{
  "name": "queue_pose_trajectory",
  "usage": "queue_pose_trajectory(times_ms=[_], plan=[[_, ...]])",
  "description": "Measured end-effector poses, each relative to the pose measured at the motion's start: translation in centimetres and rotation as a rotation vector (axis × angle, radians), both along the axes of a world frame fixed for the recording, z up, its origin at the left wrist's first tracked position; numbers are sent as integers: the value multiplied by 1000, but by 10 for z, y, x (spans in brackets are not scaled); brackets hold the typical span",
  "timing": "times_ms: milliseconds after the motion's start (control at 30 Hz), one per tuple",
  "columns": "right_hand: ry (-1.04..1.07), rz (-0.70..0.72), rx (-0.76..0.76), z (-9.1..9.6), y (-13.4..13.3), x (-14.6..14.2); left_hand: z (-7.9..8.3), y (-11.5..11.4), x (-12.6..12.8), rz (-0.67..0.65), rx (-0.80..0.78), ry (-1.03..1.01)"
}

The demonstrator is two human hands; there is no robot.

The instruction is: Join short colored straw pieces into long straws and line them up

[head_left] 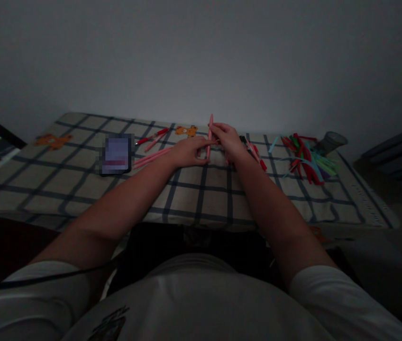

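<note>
Over the middle of the table, a slim pink stick stands nearly upright between my two hands; its exact kind is not clear. My left hand pinches it low down, with thumb and forefinger curled round it. Higher up, my right hand grips the same stick near its top. More pink sticks lie on the cloth just left of my left hand. A red pen-like stick and a short pink one rest behind them. Red and black items lie partly hidden beyond my right wrist.
A checked tablecloth covers the table, which meets a pale wall. A phone-like device with a blurred screen lies at left. To the right are a heap of coloured fuzzy strips and a clear cup near the table's edge.
</note>
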State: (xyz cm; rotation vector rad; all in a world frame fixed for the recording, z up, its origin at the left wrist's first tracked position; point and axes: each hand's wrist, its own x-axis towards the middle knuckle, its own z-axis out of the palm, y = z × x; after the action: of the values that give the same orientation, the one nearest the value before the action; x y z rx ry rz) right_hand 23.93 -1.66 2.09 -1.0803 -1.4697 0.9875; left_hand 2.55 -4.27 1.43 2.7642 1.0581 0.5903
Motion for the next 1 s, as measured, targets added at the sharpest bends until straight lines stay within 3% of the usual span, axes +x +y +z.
queue_pose_trajectory(times_ms=[267,467,733,1000], plan=[[-37,-113,52,-8,19,14,-3,5,-2,5,-55,-40],[-81,-287,75,-6,33,41,-1,9,-6,135,-75,-63],[-720,-482,55,21,9,66,0,18,-18,376,-5,-59],[-1019,-445,-187,41,-17,56,19,33,-46,616,-37,-158]])
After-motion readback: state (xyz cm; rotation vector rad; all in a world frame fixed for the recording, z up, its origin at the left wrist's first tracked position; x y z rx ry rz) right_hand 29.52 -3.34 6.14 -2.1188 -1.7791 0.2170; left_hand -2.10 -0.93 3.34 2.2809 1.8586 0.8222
